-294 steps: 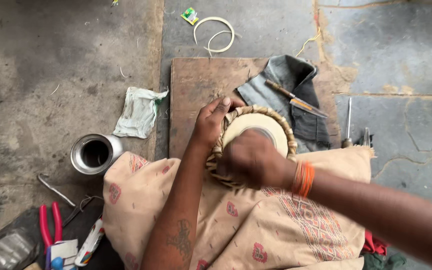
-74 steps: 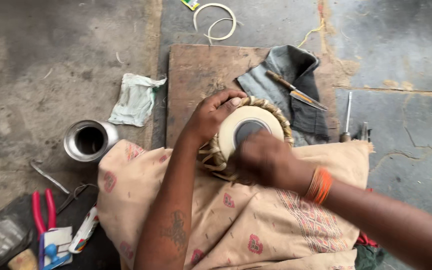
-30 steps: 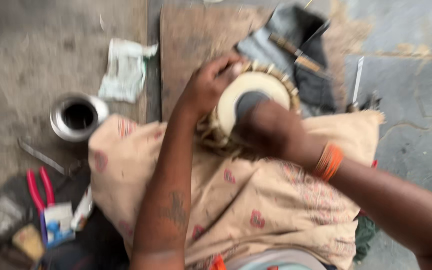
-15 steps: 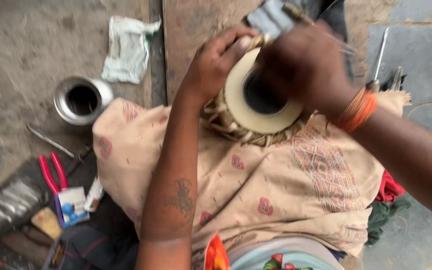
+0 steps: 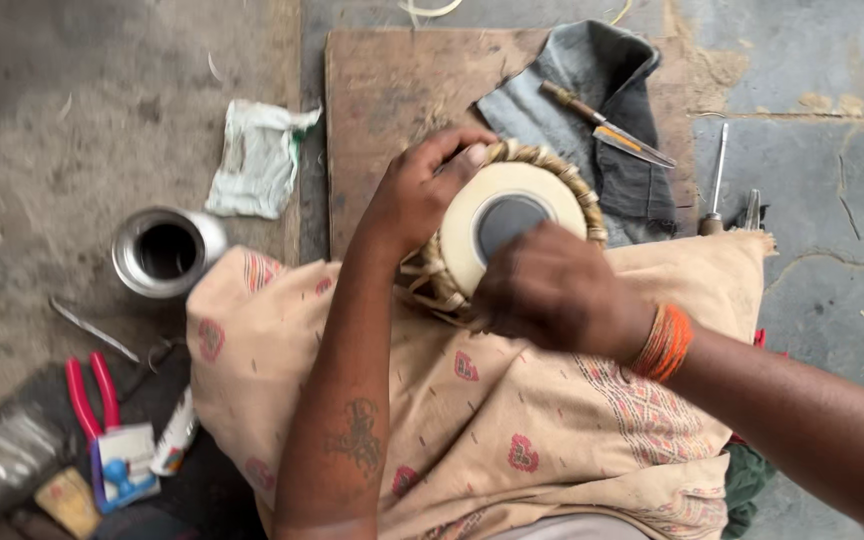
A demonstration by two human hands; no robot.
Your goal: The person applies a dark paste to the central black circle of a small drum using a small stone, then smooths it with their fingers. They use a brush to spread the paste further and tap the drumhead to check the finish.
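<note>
The small drum point(image 5: 507, 225) sits on the patterned cloth point(image 5: 512, 420) over the lap, its pale head with the dark centre patch facing up. The left hand point(image 5: 422, 195) clasps its far-left rim, fingers curled onto the braided edge. The right hand point(image 5: 552, 290) covers the near rim; its grip looks pressed together, though what it pinches is hidden. Left of both, well apart, a steel cup point(image 5: 165, 250) stands, apparently empty. Beyond the drum, a knife point(image 5: 607, 125) lies on grey fabric point(image 5: 592, 90).

Both hands meet, forearms converging from below.
The left hand point(image 5: 420, 195) curls its fingers in a grip, tattooed forearm upright; the right hand point(image 5: 552, 290) lies knuckles-up, loosely closed, orange threads at its wrist.
</note>
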